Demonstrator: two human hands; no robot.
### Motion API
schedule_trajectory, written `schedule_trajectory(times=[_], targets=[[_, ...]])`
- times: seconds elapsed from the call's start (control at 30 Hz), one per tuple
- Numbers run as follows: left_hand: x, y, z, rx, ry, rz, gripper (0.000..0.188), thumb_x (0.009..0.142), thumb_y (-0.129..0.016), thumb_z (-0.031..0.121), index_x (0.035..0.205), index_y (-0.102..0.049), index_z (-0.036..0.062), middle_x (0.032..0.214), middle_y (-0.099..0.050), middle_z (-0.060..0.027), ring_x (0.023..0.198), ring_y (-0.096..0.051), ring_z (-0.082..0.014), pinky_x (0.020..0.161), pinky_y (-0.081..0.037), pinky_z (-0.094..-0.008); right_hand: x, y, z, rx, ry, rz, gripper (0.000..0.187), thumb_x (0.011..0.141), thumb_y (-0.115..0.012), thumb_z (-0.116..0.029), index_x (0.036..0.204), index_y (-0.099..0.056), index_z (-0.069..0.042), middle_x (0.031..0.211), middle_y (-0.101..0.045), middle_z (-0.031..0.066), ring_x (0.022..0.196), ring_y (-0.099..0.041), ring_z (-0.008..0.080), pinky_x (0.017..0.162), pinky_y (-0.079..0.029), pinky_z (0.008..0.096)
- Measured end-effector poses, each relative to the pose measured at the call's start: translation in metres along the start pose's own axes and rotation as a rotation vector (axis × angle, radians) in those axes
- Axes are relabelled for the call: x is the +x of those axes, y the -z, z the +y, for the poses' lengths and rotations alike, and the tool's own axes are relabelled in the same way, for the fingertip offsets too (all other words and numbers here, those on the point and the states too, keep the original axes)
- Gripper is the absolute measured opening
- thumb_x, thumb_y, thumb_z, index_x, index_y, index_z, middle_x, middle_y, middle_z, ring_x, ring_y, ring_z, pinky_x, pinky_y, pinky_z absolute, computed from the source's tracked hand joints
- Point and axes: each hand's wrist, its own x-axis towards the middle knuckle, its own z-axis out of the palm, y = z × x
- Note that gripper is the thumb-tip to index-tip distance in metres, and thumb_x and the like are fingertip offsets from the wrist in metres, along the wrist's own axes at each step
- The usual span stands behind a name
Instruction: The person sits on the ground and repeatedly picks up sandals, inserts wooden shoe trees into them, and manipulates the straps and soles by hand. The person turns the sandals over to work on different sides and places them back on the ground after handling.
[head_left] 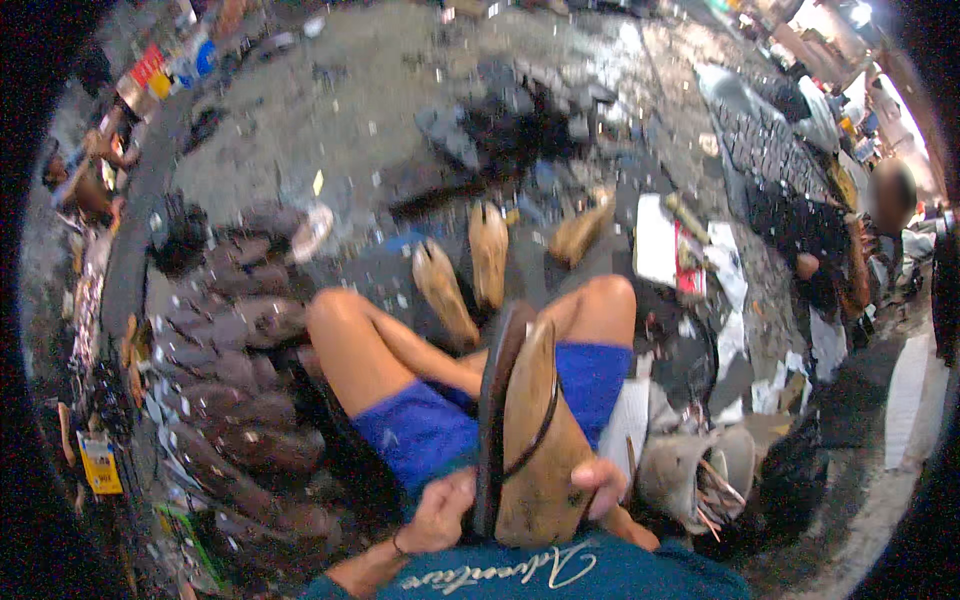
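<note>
Upright between my knees stands a wooden shoe last [528,480], its toe end pointing away from me. A dark brown flip-flop [490,430] lies along its left side, with a thin dark strap [545,432] looped across the wood. My right hand [600,487] grips the last near its heel end, thumb on the wood. Curled fingers of my left hand [440,512] press against the sole's lower edge; their tips are partly hidden.
Three more wooden lasts [488,255] lie beyond my legs. Dark brown soles or sandals are heaped [240,400] at left. A pale container [695,475] with thin sticks stands at right. Black material [510,115] lies farther out. Other people sit at far left [90,190] and far right [850,260].
</note>
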Motion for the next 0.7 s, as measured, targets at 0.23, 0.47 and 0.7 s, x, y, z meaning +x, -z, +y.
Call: schedule_trajectory(times=[0.23,0.47,0.7], targets=[[0.043,0.05,-0.061,0.012,0.149,-0.074,0.051,0.098,-0.058,0.01,0.145,-0.042,0.0,0.136,-0.055,-0.0095,0.124,-0.05,-0.0195,0.107,-0.039,-0.0344,0.054,-0.018,-0.043,-0.869,0.164,-0.332,0.104,0.072,-0.079,-0.042,0.152,-0.029,0.002,0.154,-0.037,0.0189,0.141,-0.037,0.0311,0.118,-0.028,0.0467],[0.05,0.069,-0.04,0.02,0.112,-0.013,0.084,0.091,-0.066,0.005,0.159,-0.017,0.0034,0.155,-0.039,-0.0129,0.142,-0.038,-0.0254,0.119,-0.028,-0.04,0.109,-0.009,-0.012,-1.246,0.048,-0.055,0.115,0.077,-0.083,-0.035,0.155,-0.008,0.003,0.154,-0.032,0.0189,0.143,-0.032,0.0304,0.118,-0.027,0.0414],[0.038,0.064,-0.089,-0.222,0.14,0.166,0.085,0.083,-0.062,-0.005,0.157,-0.023,0.0046,0.151,-0.042,-0.0139,0.14,-0.04,-0.0251,0.117,-0.031,-0.0399,0.114,-0.011,0.01,-1.595,0.073,-0.021,0.106,0.076,-0.084,-0.036,0.148,-0.021,0.009,0.14,-0.042,0.0243,0.135,-0.041,0.0321,0.113,-0.035,0.0395]])
